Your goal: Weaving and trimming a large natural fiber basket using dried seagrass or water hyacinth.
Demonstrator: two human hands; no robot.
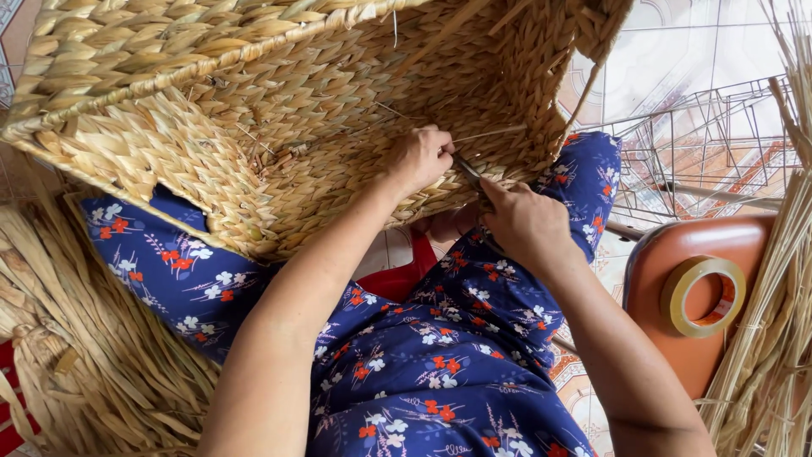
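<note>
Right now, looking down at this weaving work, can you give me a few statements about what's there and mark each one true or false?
1. The left hand rests against the woven basket. True.
2. The right hand holds a thin metal tool against the weave. True.
3. The roll of tape lies inside the basket. False: it lies on an orange stool, to the right.
4. The basket is made of blue plastic. False: it is braided from pale straw-coloured fibre.
5. A wire frame stands on the tiled floor behind the stool. True.
</note>
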